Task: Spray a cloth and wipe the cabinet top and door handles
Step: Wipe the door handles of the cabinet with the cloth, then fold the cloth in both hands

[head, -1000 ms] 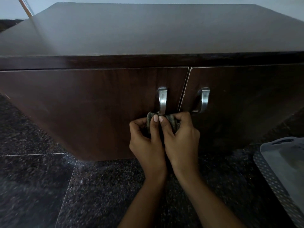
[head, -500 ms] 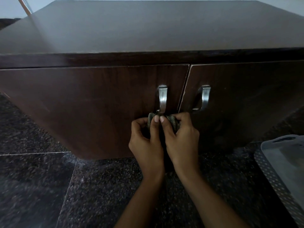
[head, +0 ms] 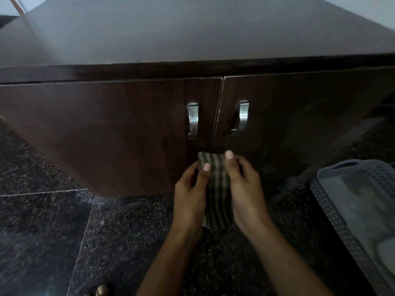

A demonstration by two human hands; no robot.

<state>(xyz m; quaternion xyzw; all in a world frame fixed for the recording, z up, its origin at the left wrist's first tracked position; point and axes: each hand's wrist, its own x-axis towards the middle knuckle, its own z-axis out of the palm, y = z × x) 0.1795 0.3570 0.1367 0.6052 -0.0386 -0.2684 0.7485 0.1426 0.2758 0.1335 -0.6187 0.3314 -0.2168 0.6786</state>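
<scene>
A dark wooden cabinet fills the upper view, its glossy top above two doors. Each door carries a metal handle: the left handle and the right handle, either side of the door gap. Below them, in front of the doors, a striped green-grey cloth hangs lengthwise between my hands. My left hand pinches its left edge and my right hand pinches its right edge near the top. The cloth touches neither handle.
A grey perforated plastic basket sits on the dark speckled stone floor at the right, close to my right forearm. A toe shows at the bottom edge. A thin rod leans at the top left corner.
My hands have dropped away from the foot of the left handle and drawn apart, and the bunched cloth now hangs open between them. The camera has tilted downward.
</scene>
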